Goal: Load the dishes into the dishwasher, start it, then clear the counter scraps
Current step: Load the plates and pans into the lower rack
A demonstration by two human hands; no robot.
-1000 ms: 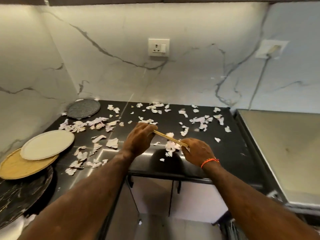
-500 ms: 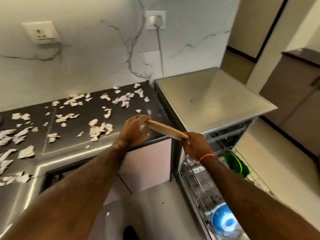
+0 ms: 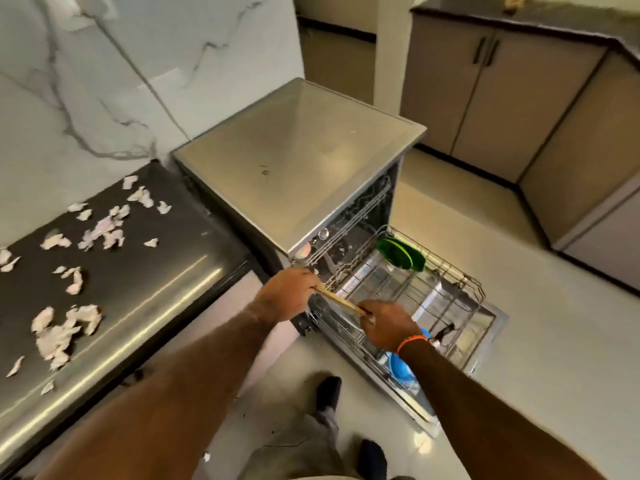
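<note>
A thin tan plate (image 3: 337,299), seen edge-on, is held between both hands above the near corner of the pulled-out lower rack (image 3: 460,292). My left hand (image 3: 285,294) grips its left edge and my right hand (image 3: 388,327) grips its right edge. The steel dishwasher (image 3: 294,168) stands open with its door down. A green dish (image 3: 400,252) stands at the rack's far side and a blue bowl (image 3: 401,367) lies at its near end, partly behind my right arm. Torn paper scraps (image 3: 62,334) lie scattered over the dark counter (image 3: 145,271) on the left.
A marble wall (image 3: 86,81) backs the counter. Beige cabinets (image 3: 502,91) under a dark worktop line the far right. My feet (image 3: 329,393) stand on the pale floor beside the open door.
I have turned right, away from the counter, and carried the plate with both hands down over the open dishwasher's lower rack.
</note>
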